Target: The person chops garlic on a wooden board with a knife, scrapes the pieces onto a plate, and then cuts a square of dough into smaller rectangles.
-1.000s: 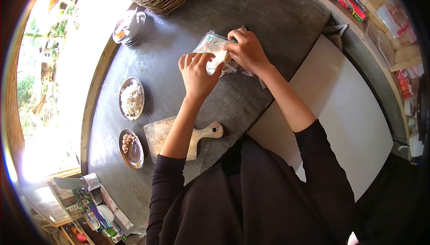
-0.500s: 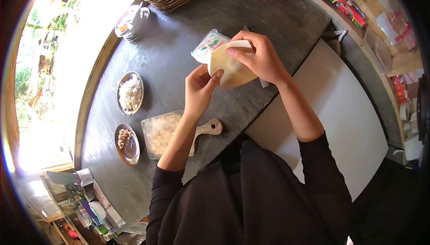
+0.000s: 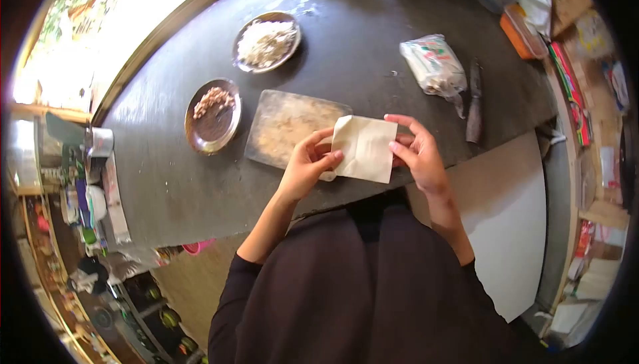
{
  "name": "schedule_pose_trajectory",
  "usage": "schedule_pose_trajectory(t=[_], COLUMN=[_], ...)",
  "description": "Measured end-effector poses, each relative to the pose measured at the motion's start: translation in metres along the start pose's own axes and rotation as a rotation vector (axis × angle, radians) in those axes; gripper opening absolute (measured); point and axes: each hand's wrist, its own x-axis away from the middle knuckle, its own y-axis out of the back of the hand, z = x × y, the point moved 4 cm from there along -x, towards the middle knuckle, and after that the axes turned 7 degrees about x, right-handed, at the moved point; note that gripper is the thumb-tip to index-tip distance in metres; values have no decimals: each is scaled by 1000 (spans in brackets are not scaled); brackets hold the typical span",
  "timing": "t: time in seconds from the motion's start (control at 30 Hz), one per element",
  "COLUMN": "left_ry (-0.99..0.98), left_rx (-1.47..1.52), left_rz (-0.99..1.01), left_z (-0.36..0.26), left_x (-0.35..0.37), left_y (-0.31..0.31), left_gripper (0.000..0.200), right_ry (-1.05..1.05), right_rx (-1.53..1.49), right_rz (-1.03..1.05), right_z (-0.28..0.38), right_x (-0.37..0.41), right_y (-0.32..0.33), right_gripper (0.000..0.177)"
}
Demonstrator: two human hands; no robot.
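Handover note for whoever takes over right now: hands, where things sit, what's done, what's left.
Left hand: pinches the left edge of the wrapper sheet.
Right hand: fingertips hold its right edge.
Sheet: held open over the table's near edge, beside the cutting board.
Packet and knife: far right on the table.
Brown filling bowl: left of the board. White shreds bowl: beyond it.
Done: one sheet in hand, apart from the packet.
Left: the sheet is bare and not laid down.
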Motion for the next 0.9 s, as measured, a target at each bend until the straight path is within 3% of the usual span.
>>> schedule_pose_trajectory(t=[0.2, 0.4, 0.43, 0.5, 0.63, 0.7, 0.77, 0.8, 0.83, 0.9], left_ry=[-110, -310, -344, -401, -377, -398, -442, -533, -624, -627], left_rx=[30, -118, -262, -518, -739, -788, -909, -1024, -1137, -1117], left_rz=[-211, -316, -410, -625, -775, -760, -701, -647, -587, -511], left_z=[12, -45, -53, -61, -57, -52, -47, -44, -39, -31], left_x=[44, 40, 44, 58, 90, 93, 90, 86, 82, 71], left_y=[68, 90, 94, 110, 139, 130, 110, 97, 85, 67], left_gripper=[57, 49, 45, 41, 31, 30, 25, 24, 24, 26], right_ry=[-23, 130, 129, 149, 549, 443, 503, 370, 364, 170], right_rx=[103, 192, 197, 388, 895, 1183, 1607, 1592, 1598, 1704], right_rz=[121, 48, 48, -122, -587, -881, -1070, -1092, -1099, -1135], right_z=[-29, 6, 6, 11, 13, 14, 5, -3, -6, -12], right_x=[-24, -52, -51, -51, -26, -8, 6, 10, 13, 13], right_y=[-67, -99, -95, -72, 26, 85, 132, 152, 156, 168], right_gripper=[46, 43, 43, 40, 35, 38, 43, 48, 48, 51])
